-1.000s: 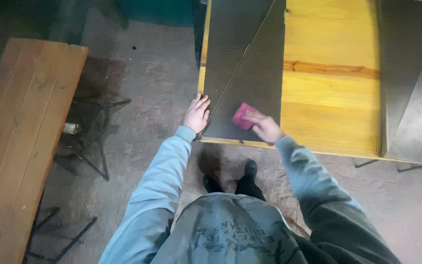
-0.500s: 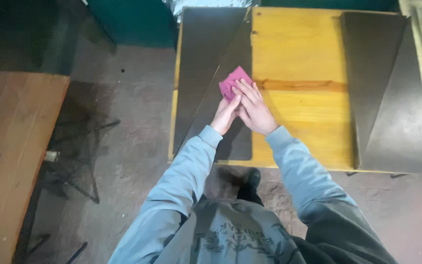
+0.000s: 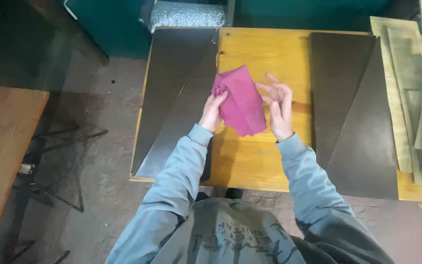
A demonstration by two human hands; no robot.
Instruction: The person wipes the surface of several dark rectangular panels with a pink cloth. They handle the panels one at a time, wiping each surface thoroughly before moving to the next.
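Now pink cloth (image 3: 240,100) between both hands.

There is one camera, and it sits on the person's head. It looks almost straight down, so the person's own chest and both sleeves fill the bottom of the picture. The hands are close, near the middle. Past them lies the yellow table (image 3: 264,49) with its far edge near the top. The floor (image 3: 103,127) and a wooden bench (image 3: 3,142) show on the left side. No second view shares the scene.
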